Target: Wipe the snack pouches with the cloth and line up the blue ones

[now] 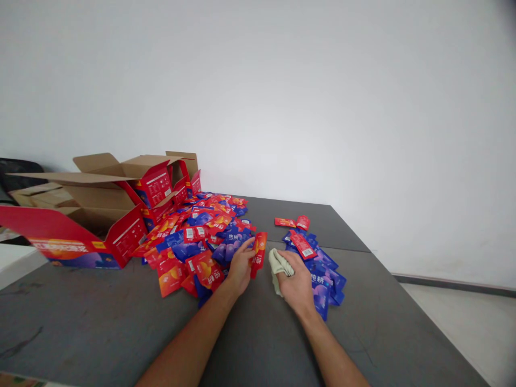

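Observation:
My left hand [241, 269] is closed on a red packet [260, 252], which it holds upright beside the big pile. A pale cloth [279, 269] is bunched in my right hand [297, 282], a short way to the right of the packet. Left of my left hand spreads a heap of red and blue packets [207, 269]. Just beyond and right of my right hand lies a smaller stack of blue packets [324, 274], with a red packet [303, 245] on top.
Open red cardboard boxes [124, 242] with raised flaps stand along the left of the dark table [121, 322]. Two red packets [285, 221] lie apart near the back. A white wall [282, 107] rises behind. The table's right edge slants toward me.

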`<move>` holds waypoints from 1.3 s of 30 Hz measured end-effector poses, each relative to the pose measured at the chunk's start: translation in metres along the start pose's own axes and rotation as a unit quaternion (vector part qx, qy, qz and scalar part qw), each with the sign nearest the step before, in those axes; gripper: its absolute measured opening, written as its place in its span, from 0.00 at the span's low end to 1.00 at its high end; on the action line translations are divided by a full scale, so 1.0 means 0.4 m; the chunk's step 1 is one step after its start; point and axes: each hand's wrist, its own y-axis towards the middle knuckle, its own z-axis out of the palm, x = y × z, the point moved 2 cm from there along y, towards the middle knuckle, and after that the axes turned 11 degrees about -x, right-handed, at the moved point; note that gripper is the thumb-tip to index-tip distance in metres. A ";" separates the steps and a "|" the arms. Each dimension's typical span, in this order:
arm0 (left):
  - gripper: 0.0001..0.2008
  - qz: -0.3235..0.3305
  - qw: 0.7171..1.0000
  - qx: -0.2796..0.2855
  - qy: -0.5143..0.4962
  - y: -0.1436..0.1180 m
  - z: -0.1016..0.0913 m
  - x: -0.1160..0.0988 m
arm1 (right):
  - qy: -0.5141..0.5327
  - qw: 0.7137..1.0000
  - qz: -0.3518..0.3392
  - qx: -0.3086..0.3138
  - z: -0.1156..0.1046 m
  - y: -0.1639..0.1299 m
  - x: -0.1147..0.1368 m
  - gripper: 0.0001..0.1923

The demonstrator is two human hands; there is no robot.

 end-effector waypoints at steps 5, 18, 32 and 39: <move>0.15 -0.110 0.990 0.075 -0.044 -0.032 0.032 0.021 | 0.057 0.993 -0.051 0.088 0.033 -0.033 0.035 0.29; 0.13 -0.136 0.978 0.160 -0.017 -0.058 0.054 0.054 | -0.016 0.998 -0.010 -0.060 -0.005 0.006 -0.001 0.20; 0.15 0.023 0.996 0.068 0.045 -0.055 0.043 -0.023 | 0.061 0.985 -0.059 0.148 0.052 -0.051 0.070 0.32; 0.24 0.389 0.850 -0.061 0.350 -0.015 -0.023 -0.136 | 0.003 0.994 -0.022 0.108 0.042 -0.036 0.025 0.28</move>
